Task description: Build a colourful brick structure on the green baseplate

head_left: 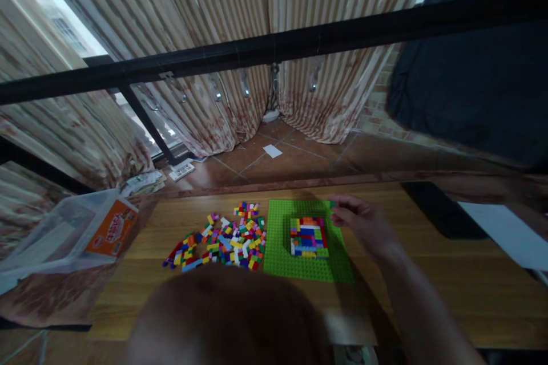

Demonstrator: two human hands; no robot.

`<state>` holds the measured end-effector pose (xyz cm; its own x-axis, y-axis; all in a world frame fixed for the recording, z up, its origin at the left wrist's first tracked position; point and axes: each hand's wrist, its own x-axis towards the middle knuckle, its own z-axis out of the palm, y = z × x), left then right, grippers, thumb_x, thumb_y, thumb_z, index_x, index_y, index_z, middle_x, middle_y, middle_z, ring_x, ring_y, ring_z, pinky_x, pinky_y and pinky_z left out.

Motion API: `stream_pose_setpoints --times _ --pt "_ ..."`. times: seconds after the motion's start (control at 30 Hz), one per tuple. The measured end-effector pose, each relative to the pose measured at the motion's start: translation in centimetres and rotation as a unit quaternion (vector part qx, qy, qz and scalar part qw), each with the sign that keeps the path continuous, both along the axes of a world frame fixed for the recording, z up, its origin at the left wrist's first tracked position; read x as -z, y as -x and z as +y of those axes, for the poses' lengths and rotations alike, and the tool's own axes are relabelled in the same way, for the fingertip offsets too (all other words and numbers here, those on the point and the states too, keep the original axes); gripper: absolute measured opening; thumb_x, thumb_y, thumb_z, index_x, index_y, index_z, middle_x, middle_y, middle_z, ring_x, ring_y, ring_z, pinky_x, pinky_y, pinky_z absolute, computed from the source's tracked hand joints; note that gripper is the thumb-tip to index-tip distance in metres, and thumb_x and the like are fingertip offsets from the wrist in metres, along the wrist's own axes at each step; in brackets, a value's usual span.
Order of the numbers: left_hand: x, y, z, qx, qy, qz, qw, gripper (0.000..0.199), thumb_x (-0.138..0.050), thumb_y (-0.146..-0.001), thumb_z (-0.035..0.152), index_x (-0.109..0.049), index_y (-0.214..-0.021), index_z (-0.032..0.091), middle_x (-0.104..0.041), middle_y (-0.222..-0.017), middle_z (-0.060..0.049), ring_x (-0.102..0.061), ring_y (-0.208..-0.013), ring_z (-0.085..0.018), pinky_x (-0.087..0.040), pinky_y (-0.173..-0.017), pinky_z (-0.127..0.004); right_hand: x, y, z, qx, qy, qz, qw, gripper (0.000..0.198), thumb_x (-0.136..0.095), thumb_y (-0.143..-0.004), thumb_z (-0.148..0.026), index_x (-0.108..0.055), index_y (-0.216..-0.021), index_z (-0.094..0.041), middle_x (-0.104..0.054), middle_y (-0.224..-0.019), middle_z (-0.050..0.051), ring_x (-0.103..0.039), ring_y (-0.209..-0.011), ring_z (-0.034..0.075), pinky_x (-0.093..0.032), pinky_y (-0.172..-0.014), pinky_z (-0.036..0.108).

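My right hand (353,212) hovers at the upper right of a green studded baseplate (308,271). A small dark green toy brick (332,204) is pinched between its thumb and fingertips. On the baseplate sits a square build of multicoloured bricks (307,236), just left of my fingers. Its rim shows red, white, yellow and blue, with blue and purple bricks inside. Left of the baseplate, many loose coloured bricks (231,242) lie spread over the wooden table (141,291). My left hand is not in view.
A clear plastic bin (64,228) with an orange label stands at the left. On the table's right side lie a black flat object (443,211) and a white sheet (509,234). A large blurred rounded shape (226,319) blocks the bottom centre. A dark rail (274,48) crosses before the curtains.
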<state>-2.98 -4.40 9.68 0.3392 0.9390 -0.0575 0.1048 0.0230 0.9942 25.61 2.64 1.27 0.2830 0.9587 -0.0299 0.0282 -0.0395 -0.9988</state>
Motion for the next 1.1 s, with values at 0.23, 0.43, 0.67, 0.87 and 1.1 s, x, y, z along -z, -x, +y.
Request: stream_pose_setpoints --times 0.23,0.43,0.67,0.87,1.1 --pt "5.7 -5.5 7.6 -0.139 -0.084 0.080 0.983 0.024 -0.062 -0.079 0.032 -0.071 -0.095 0.017 -0.071 -0.087 -0.007 -0.064 -0.080 -0.019 -0.050 -0.079 -0.032 0.1 0.4 0.5 0.036 0.028 -0.009 0.999 0.037 -0.070 -0.062 -0.038 -0.072 -0.093 -0.017 -0.066 -0.067 0.000 -0.060 -0.058 0.014 -0.053 -0.062 0.032" --pt "8.1 -7.6 6.6 -0.095 -0.111 0.245 0.959 0.030 -0.053 -0.084 0.020 -0.066 -0.111 0.017 -0.069 -0.110 -0.012 -0.065 -0.097 -0.025 -0.050 -0.090 -0.041 0.8 0.8 0.3 -0.008 0.006 -0.169 0.986 0.030 -0.059 -0.078 -0.035 -0.071 -0.099 -0.018 -0.073 -0.087 0.007 -0.067 -0.076 0.021 -0.053 -0.075 0.039" --pt "8.6 -8.2 6.2 -0.070 -0.115 0.293 0.947 0.040 -0.050 -0.086 0.019 -0.058 -0.124 0.015 -0.065 -0.119 -0.015 -0.060 -0.113 -0.027 -0.045 -0.102 -0.042 1.5 2.9 0.0 -0.099 -0.106 -0.381 0.913 0.025 -0.048 -0.088 -0.025 -0.070 -0.100 -0.023 -0.063 -0.107 0.008 -0.060 -0.103 0.023 -0.047 -0.094 0.042" --pt "9.1 -8.6 5.8 -0.031 -0.136 0.332 0.933 0.042 -0.045 -0.087 0.018 -0.056 -0.127 0.015 -0.062 -0.123 -0.015 -0.058 -0.116 -0.027 -0.045 -0.102 -0.041 2.9 4.3 0.5 -0.147 -0.111 -0.475 0.860 0.028 -0.045 -0.089 -0.020 -0.071 -0.100 -0.021 -0.060 -0.114 0.010 -0.056 -0.107 0.026 -0.046 -0.097 0.043" --pt "10.2 -9.2 5.8 -0.013 -0.172 0.325 0.930 0.033 -0.043 -0.092 0.024 -0.061 -0.118 0.015 -0.054 -0.134 -0.017 -0.051 -0.126 -0.029 -0.039 -0.109 -0.045 2.8 5.1 1.1 -0.146 -0.080 -0.531 0.831 0.031 -0.042 -0.088 -0.017 -0.071 -0.099 -0.017 -0.062 -0.110 0.013 -0.055 -0.104 0.028 -0.045 -0.093 0.044"
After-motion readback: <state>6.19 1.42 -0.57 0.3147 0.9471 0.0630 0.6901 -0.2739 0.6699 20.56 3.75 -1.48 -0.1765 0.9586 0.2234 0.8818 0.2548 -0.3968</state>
